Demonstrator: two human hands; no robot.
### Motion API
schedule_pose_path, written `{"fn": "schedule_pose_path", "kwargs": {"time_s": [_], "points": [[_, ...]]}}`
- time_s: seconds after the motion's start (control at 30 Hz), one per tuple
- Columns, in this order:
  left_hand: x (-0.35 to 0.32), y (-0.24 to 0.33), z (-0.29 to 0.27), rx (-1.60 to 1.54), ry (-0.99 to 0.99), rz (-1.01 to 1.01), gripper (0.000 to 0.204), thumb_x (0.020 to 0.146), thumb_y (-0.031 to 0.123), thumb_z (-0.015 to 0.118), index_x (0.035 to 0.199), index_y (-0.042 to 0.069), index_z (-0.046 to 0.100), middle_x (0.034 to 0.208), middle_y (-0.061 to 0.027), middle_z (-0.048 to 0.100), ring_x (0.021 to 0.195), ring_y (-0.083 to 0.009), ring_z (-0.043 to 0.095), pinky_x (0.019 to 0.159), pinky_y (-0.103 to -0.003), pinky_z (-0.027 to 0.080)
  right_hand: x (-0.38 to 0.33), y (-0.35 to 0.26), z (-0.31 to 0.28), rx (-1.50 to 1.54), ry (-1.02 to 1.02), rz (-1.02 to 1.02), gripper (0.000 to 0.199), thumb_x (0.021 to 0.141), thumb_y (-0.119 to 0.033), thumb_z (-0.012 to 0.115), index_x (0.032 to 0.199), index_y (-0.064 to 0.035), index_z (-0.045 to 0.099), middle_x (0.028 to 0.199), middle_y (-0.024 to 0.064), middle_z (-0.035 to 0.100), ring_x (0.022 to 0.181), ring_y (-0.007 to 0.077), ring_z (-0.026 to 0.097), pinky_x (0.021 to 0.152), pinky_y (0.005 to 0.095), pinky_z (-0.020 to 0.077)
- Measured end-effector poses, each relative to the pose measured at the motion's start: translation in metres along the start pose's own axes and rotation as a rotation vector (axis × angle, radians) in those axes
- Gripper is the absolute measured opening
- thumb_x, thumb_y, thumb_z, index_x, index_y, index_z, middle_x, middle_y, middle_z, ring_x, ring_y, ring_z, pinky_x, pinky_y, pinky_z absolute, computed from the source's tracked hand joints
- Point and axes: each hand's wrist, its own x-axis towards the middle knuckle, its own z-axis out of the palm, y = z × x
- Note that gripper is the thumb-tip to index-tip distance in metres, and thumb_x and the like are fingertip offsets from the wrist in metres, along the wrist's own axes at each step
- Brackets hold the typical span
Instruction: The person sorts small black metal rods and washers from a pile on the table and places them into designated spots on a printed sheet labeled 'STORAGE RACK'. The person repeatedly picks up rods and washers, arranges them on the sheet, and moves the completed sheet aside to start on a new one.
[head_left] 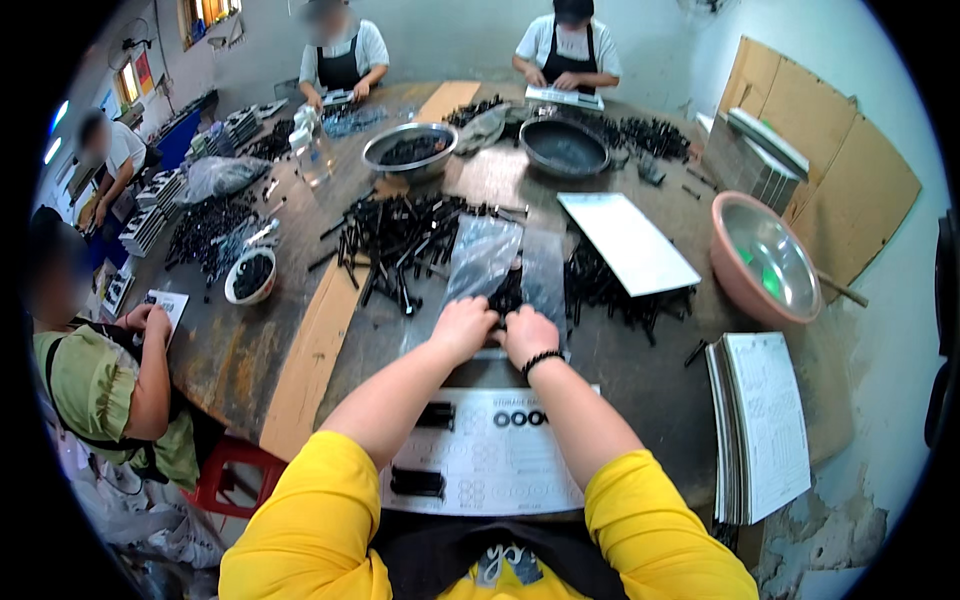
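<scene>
Directly ahead, a clear plastic bag (543,262) lies on the table with a clump of small black parts (508,288) on it. My left hand (464,328) and my right hand (531,336) meet at the near end of that clump. The fingers of both are curled in against the black parts; their tips are partly hidden. A dark beaded bracelet circles my right wrist. Under my forearms sits a white printed card (535,458). On it are two black bundles (418,484) at the left and a row of black rings (522,419) near the top.
Black bolts (400,240) lie heaped beyond the bag, and a white board (630,243) rests over more parts. Metal bowls (410,150), a pink-rimmed basin (735,265) and stacked cards (765,425) stand around. A cardboard strip (312,372) crosses the table at left. Several people work nearby.
</scene>
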Motion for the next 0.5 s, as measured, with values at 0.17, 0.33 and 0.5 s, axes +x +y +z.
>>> {"fn": "schedule_pose_path", "kwargs": {"time_s": [0.17, 0.33, 0.5], "points": [[0.003, -0.004, -0.002, -0.124, 0.018, 0.047, 0.013, 0.068, 0.013, 0.064, 0.079, 0.008, 0.06, 0.088, -0.0098, 0.057, 0.085, -0.03, 0.056, 0.073, -0.039, 0.047, 0.005, 0.003, 0.015, -0.008, 0.058, -0.062, 0.012, 0.077, -0.016, 0.055, 0.085, -0.0087, 0.059, 0.089, 0.0146, 0.056, 0.084, 0.0308, 0.058, 0.071, 0.0407, 0.049], [-0.005, -0.009, -0.003, -0.228, 0.033, -0.03, 0.012, 0.072, 0.013, 0.061, 0.081, 0.008, 0.059, 0.081, -0.01, 0.061, 0.081, -0.0297, 0.058, 0.071, -0.04, 0.047, 0.002, 0.006, 0.003, -0.032, -0.037, -0.171, 0.015, 0.084, -0.015, 0.045, 0.087, -0.0081, 0.058, 0.089, 0.0142, 0.058, 0.087, 0.0297, 0.059, 0.071, 0.0407, 0.0489], [-0.003, -0.015, 0.0, -0.555, 0.154, -0.287, 0.026, 0.074, 0.007, 0.06, 0.1, 0.006, 0.06, 0.089, -0.0111, 0.064, 0.081, -0.026, 0.061, 0.071, -0.034, 0.047, 0.008, 0.018, 0.007, 0.292, 0.14, -0.159, 0.012, 0.078, -0.018, 0.057, 0.084, -0.0071, 0.059, 0.083, 0.0165, 0.059, 0.082, 0.0341, 0.058, 0.071, 0.0415, 0.0468]]}}
